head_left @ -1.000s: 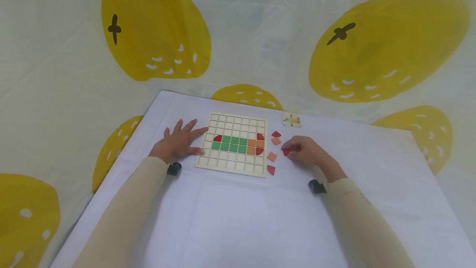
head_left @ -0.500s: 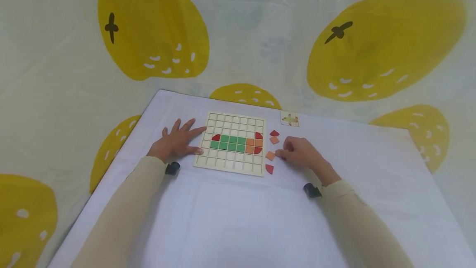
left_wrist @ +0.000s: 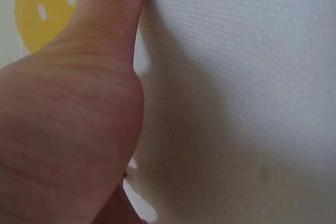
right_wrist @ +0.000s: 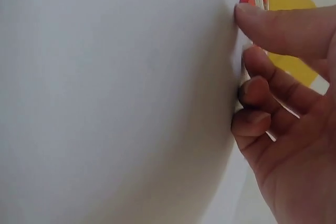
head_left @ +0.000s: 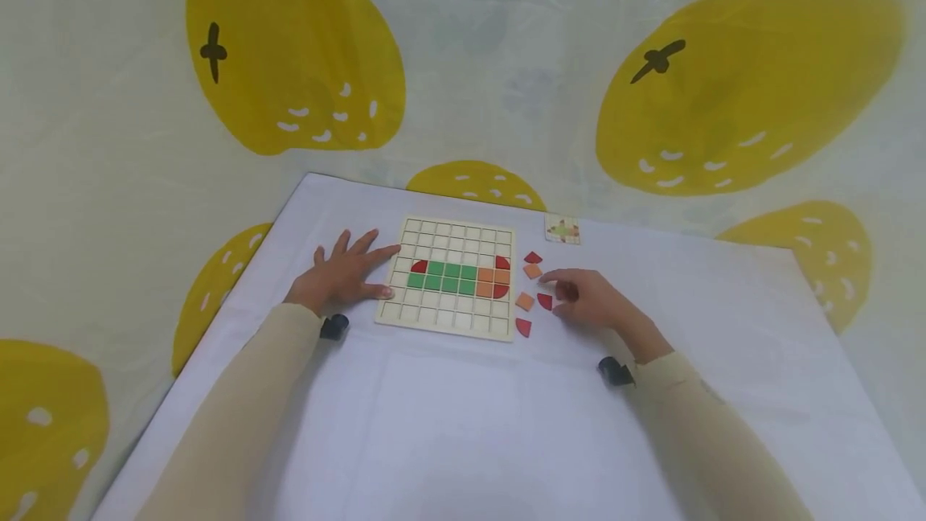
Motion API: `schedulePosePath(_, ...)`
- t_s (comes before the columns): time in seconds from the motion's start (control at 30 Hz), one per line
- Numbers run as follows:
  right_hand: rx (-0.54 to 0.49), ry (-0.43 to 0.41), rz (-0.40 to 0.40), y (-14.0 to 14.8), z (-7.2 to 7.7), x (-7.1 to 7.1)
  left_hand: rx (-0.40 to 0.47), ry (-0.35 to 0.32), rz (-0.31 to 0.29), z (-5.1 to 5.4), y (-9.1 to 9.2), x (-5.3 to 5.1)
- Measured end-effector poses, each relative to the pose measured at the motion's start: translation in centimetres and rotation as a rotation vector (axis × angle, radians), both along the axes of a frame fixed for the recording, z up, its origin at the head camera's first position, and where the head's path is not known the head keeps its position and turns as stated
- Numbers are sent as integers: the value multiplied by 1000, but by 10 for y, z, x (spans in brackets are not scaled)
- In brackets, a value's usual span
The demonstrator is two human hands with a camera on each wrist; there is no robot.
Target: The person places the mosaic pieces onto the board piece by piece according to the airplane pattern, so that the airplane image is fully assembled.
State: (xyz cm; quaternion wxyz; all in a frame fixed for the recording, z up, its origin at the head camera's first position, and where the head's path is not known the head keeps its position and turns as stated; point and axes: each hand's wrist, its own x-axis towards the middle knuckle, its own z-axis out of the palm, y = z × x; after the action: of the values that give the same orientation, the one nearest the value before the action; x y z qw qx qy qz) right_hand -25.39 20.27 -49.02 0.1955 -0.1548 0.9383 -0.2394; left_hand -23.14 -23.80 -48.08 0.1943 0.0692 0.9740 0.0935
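Note:
In the head view a pale wooden grid board (head_left: 463, 320) lies on the white table. Green square tiles (head_left: 452, 277) and orange ones (head_left: 485, 281) fill part of its middle rows, with red quarter-circle tiles at some corners. My left hand (head_left: 338, 276) has its fingers spread, with index finger and thumb touching the board's left edge. Right of the board, my right hand (head_left: 596, 300) has thumb and index finger apart. A red quarter-circle tile (head_left: 545, 301) lies by the thumb tip; whether they touch I cannot tell. The index fingertip is near a loose orange tile (head_left: 532, 271).
Another loose orange tile (head_left: 525, 301) and two red quarter-circle tiles, one at the back (head_left: 533, 258) and one in front (head_left: 523, 328), lie beside the board. A small pattern card (head_left: 562, 229) sits near the far table edge. Behind hangs a fruit-print cloth (head_left: 492, 63).
My right hand has let go of the red quarter-circle tile it was pinching; the tile now lies on the table. Its thumb and index finger have parted. The left hand stays put.

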Motion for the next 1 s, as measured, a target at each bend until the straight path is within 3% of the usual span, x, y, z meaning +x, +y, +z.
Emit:
schedulePosePath(0.23,-40,-19,74,-2,0,-5,0,-1,6,-1,1,1)
schedulePosePath(0.47,-23,-22,39,-3,-3,-7,-1,8,4,-1,1,1)
schedulePosePath(0.77,-18,-30,56,-4,-6,-4,-3,-7,4,-4,-1,2)
schedulePosePath(1.0,-22,-21,35,-5,-2,-2,-1,7,4,1,0,3)
